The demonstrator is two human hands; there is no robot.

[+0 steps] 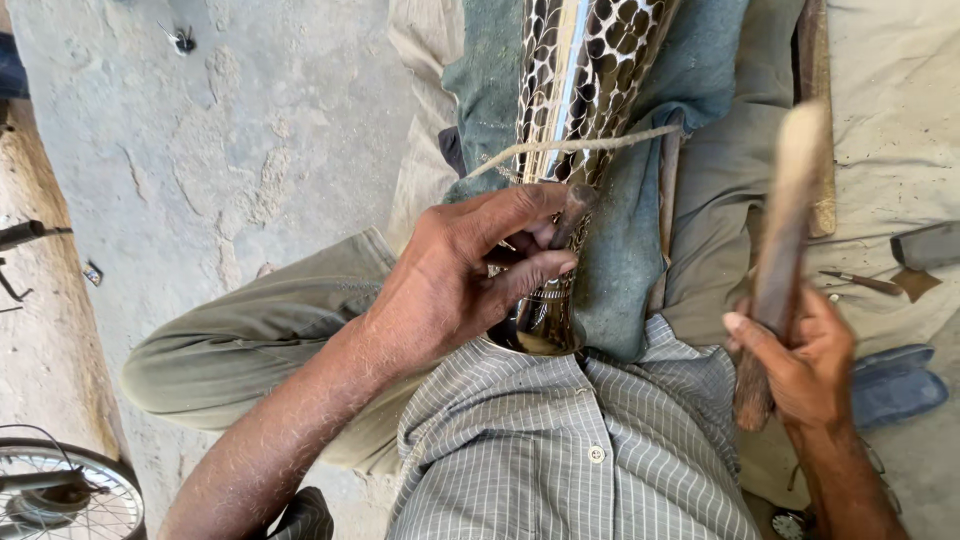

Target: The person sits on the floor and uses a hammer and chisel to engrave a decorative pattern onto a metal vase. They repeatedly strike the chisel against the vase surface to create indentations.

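Observation:
A shiny metal vessel (pixel 585 70) with a hammered leaf-like pattern lies lengthwise over a teal cloth (pixel 620 250) on my lap, its narrow end toward my shirt. My left hand (pixel 455 280) rests on that narrow end and pinches a short dark punch (pixel 572 212) upright against the metal. My right hand (pixel 800 355) grips a worn wooden mallet (pixel 785 240) by its handle; it is raised to the right of the vessel and blurred. A thin cord (pixel 570 147) crosses over the vessel.
A small tool (pixel 860 283) and a dark block (pixel 925 245) lie on the beige sheet at right, near a blue sandal (pixel 895 385). A wooden plank (pixel 818 110) runs along the cloth's right side. A bicycle wheel (pixel 60 495) shows at bottom left on the concrete floor.

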